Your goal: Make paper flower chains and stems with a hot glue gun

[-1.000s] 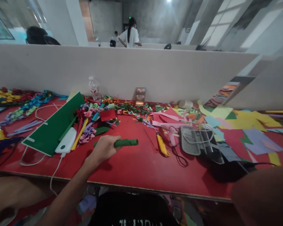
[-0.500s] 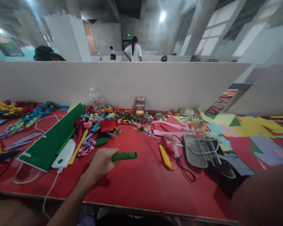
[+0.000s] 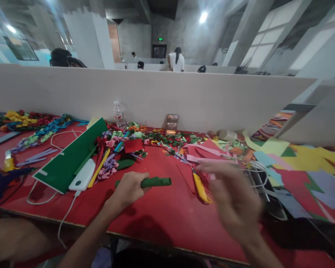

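Observation:
In my left hand, fingers wrapped around it, is a rolled tube of dark green paper, held roughly level above the red table. My right hand is smeared by motion but its fingers look stretched out toward the left. It hovers over the pink glue gun, most of which it hides; I cannot tell whether it touches it. Just left of that hand a yellow-handled tool lies on the table.
A green board leans by a white power bank with a cable. Paper flowers, coloured paper sheets and a plastic bottle lie around. A partition stands behind. Another person's arm is at the left.
My right hand has come in from the lower right, over the glue gun. The left hand still grips the green paper tube. The whole view has shifted slightly.

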